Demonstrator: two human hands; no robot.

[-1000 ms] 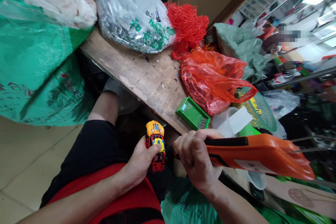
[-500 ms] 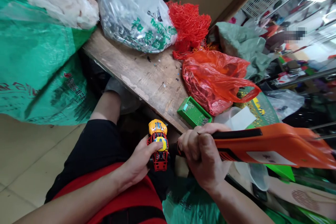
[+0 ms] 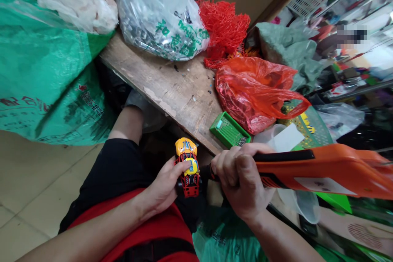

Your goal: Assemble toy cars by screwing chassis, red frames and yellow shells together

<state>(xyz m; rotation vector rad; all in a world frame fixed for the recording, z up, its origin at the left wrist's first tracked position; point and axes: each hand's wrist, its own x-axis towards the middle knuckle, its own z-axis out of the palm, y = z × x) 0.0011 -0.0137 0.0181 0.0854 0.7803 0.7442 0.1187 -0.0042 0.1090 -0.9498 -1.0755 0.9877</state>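
My left hand [image 3: 166,182] is closed round a small toy car [image 3: 188,168] with a yellow-orange hood and a red frame, its thumb resting on the yellow roof. In my right hand [image 3: 241,178] is an orange electric screwdriver [image 3: 310,172] with a black strip along its side, gripped near its dark front end. That front end points at the car's right side. Whether it touches the car I cannot tell, as the spot is dark. Beyond my right hand, a green tray [image 3: 229,129] with small metal pieces lies on the wooden table.
On the wooden table [image 3: 172,90] are a clear plastic bag [image 3: 159,16] of small parts, red netting [image 3: 225,26] and a red plastic bag [image 3: 251,92]. A large green sack [image 3: 46,69] stands at left. Clear plastic cups [image 3: 299,204] are at right.
The whole view has shifted slightly, moving things a little to the right. Both hands keep their grips on the toy car and the screwdriver, with hardly any change between them.
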